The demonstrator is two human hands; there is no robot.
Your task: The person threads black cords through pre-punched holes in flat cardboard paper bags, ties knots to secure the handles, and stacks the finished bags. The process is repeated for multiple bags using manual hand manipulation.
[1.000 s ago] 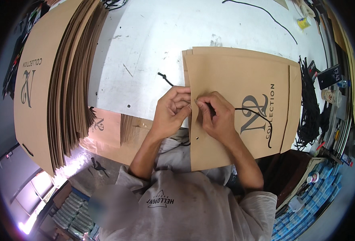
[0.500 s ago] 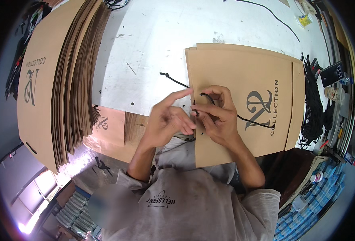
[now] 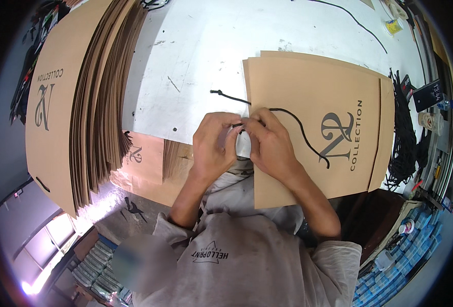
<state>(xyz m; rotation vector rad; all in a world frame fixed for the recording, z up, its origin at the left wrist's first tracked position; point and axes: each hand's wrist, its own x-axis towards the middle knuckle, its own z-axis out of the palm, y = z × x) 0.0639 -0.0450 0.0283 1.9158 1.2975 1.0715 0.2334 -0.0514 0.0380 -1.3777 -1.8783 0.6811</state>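
Note:
A flat brown kraft paper bag (image 3: 308, 82) with a dark printed logo lies in front of me, right of centre, on others like it. Over its left edge my left hand (image 3: 212, 146) and my right hand (image 3: 272, 146) meet, fingertips almost touching. Both pinch a short stretch of black cord (image 3: 236, 125); whether a knot is in it cannot be made out behind the fingers. One cord length (image 3: 234, 97) with a knotted end sticks out left past the bag's edge. Another length (image 3: 300, 123) curves from my right hand across the bag to the logo.
A tall stack of brown paper bags (image 3: 101, 97) stands at the left of the white table (image 3: 196, 46). At the right edge hangs a bundle of black cords (image 3: 403, 138), near a phone (image 3: 427, 95) and a plastic cup (image 3: 429, 121). A yellow-and-white tub (image 3: 392, 26) sits at the far right.
My left hand, open before, has closed on the cord beside my right hand. Both hands have come together at the bag's left edge, and the loose cord on the bag now curves more widely.

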